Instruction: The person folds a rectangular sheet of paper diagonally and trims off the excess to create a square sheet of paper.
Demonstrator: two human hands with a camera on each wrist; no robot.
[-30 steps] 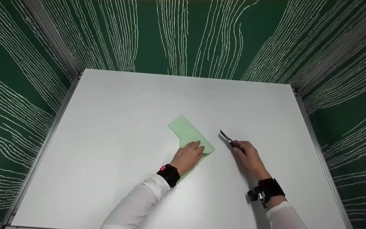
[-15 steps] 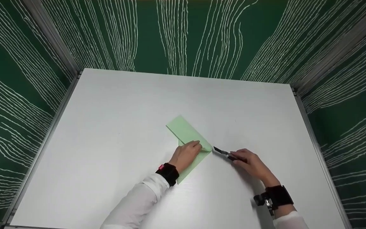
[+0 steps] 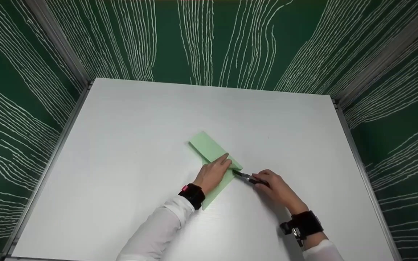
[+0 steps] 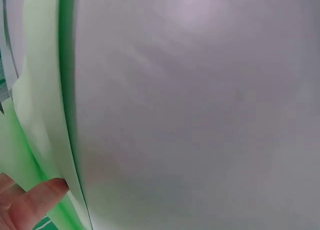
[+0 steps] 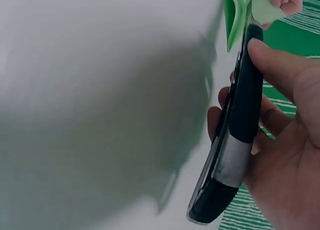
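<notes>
A folded sheet of light green paper (image 3: 206, 144) lies slantwise on the white table, its upper flap slightly raised at the fold. My left hand (image 3: 212, 175) lies across it in the head view and pinches the flap; in the left wrist view, the thumb (image 4: 42, 200) is against the paper's edge. With curled fingers and thumb, my right hand (image 3: 272, 185) grips a utility knife (image 5: 245, 95) with a black and silver handle. The dark blade (image 3: 237, 173) points left, its tip at the fold near the paper's right corner. Whether the blade touches the paper is hard to tell.
The white tabletop (image 3: 129, 145) spreads around the paper. Green walls (image 3: 172, 43) with wavy white lines stand behind it and at both sides, with grey metal posts at the corners. Both wrists wear black camera straps (image 3: 307, 223).
My right hand has brought the knife left and down, from apart on the right to the paper's fold. Under my left hand the flap has lifted, and the paper has shifted slightly left.
</notes>
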